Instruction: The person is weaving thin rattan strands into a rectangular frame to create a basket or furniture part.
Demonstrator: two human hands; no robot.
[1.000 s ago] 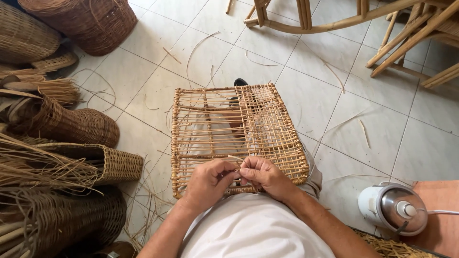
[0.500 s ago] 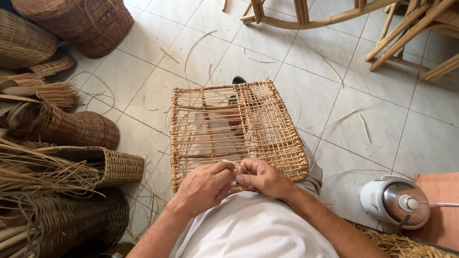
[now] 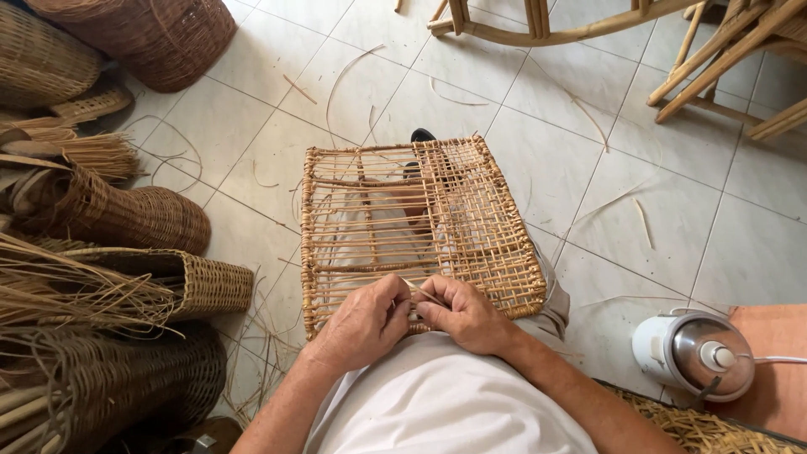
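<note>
From the head camera, a rectangular woven rattan frame (image 3: 420, 227) lay across the person's lap, its far edge reaching out over the white tiled floor (image 3: 580, 160). The right part of the frame was closely woven, while the left part showed only bare ribs with open gaps.

The left hand (image 3: 363, 321) rested on the near edge of the frame, fingers curled down and closed on that edge and on a thin rattan strand (image 3: 423, 292). The right hand (image 3: 464, 315) sat just beside it at the same near edge, touching the left, its fingers pinched together on the same strand. How much of the strand each hand gripped could not be told, since the knuckles hid it.

Left of the frame stood a cluster of wicker baskets (image 3: 118, 214), some lying on their sides, with a bundle of loose rattan strips (image 3: 76, 290) spread over them. Beyond the frame's far left corner stood a large dark round basket (image 3: 155, 34). Beyond the frame's far right corner were the legs of wooden furniture (image 3: 714, 59). Right of the frame, near its close corner, stood a white and metal appliance with a cord (image 3: 702, 353). Stray strips lay scattered on the floor around the frame.
</note>
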